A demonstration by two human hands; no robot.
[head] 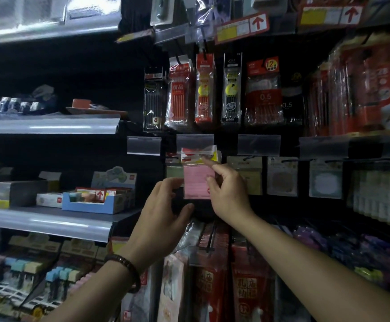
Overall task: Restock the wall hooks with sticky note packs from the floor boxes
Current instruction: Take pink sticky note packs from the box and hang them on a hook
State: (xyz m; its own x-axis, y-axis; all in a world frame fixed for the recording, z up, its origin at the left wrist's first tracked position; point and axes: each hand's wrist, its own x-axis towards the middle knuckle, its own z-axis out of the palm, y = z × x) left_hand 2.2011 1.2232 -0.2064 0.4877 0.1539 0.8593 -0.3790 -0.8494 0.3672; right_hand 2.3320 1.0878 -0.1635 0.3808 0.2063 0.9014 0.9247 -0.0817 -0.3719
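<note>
A pink sticky note pack (pixel 196 182) in a clear bag with a red, white and yellow header hangs at a wall hook below a clear price holder (pixel 195 140). My right hand (pixel 226 191) holds the pack's right edge, with the index finger stretched up to the header by the hook. My left hand (pixel 163 210) is just left of and below the pack, fingers curved, fingertips at its lower left corner. More sticky note packs (pixel 282 177) hang on the hooks to the right. The floor boxes are out of view.
Pen packs (pixel 203 89) hang in the row above. Red packs (pixel 252 282) hang below my arms. On the left, grey shelves (pixel 49 219) carry a blue display box (pixel 96 201) and small cartons. A shelf edge with red arrow labels (pixel 242 26) runs along the top.
</note>
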